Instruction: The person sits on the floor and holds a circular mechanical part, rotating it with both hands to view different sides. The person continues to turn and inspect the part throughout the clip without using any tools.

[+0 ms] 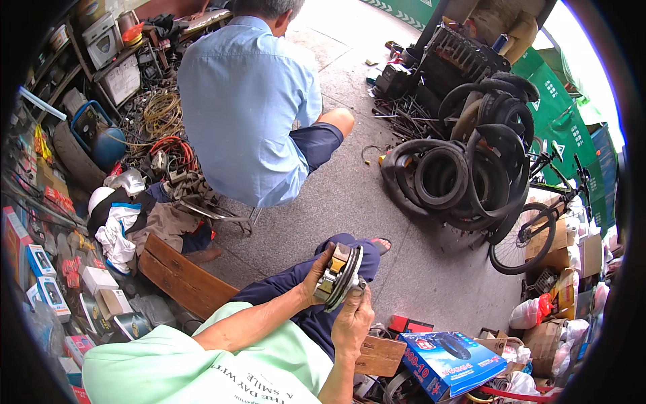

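Above my lap I hold a round metal part (pixel 349 275) that looks like a drum brake plate, with a dark rim and silver and brassy blocks on its face. It is tilted nearly on edge. My left hand (pixel 315 277) is closed around its left side, thumb and fingers gripping the edge. At its lower right, my right hand (pixel 352 319) pinches a short metal stub (pixel 361 284) that sticks out from the part. The fingertips of both hands are partly hidden by the part.
A person in a blue shirt (pixel 245 111) sits ahead with their back to me. Tyres (pixel 441 178) are piled to the right, near a bicycle (pixel 531 236). A wooden bench (pixel 182 275), boxed parts (pixel 50 293) and a blue box (pixel 451 363) lie around me.
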`<action>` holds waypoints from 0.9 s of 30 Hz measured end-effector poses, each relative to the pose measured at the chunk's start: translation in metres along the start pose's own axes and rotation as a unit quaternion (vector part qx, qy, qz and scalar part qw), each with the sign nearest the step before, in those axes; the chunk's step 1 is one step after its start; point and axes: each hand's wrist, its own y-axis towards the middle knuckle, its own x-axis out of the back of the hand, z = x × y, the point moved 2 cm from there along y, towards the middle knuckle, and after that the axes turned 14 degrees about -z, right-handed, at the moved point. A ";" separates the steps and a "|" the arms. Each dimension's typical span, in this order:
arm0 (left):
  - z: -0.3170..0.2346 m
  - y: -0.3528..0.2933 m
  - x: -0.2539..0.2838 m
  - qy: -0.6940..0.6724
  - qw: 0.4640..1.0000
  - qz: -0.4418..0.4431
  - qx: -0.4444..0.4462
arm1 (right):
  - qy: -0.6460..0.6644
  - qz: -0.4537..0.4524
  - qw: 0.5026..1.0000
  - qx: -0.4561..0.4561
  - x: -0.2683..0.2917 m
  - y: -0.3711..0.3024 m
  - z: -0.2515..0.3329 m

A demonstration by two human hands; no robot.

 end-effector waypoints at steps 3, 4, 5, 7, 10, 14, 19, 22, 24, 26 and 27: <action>-0.001 0.003 0.003 -0.010 1.000 -0.010 -0.007 | -0.023 0.033 0.999 -0.030 0.011 -0.001 0.016; -0.001 0.004 0.004 -0.019 1.000 -0.008 -0.005 | -0.051 0.057 0.996 -0.043 0.017 0.000 0.020; -0.001 0.004 0.005 -0.019 1.000 -0.007 0.005 | -0.079 0.081 0.992 -0.055 0.021 0.001 0.024; -0.001 0.003 0.005 -0.018 0.999 -0.005 0.026 | -0.129 0.083 0.987 -0.047 0.028 -0.001 0.030; 0.003 -0.001 0.000 -0.006 0.999 -0.044 0.024 | -0.181 0.092 0.978 -0.048 0.037 -0.002 0.033; 0.004 -0.001 0.005 0.033 0.998 -0.057 0.026 | -0.240 0.098 0.966 -0.024 0.045 -0.005 0.037; 0.005 -0.001 0.006 0.013 0.998 -0.043 0.043 | -0.238 0.085 0.967 -0.029 0.045 -0.003 0.046; 0.005 -0.001 0.002 -0.014 0.998 -0.032 0.056 | -0.242 0.085 0.966 -0.013 0.042 -0.001 0.046; 0.005 -0.001 0.000 -0.034 0.997 -0.019 0.073 | -0.254 0.083 0.964 -0.001 0.040 0.000 0.049; 0.003 0.001 0.007 -0.039 0.997 -0.020 0.064 | -0.273 0.079 0.959 0.017 0.037 0.002 0.052; 0.003 0.002 0.011 -0.041 0.997 -0.020 0.059 | -0.283 0.077 0.956 0.026 0.035 0.003 0.054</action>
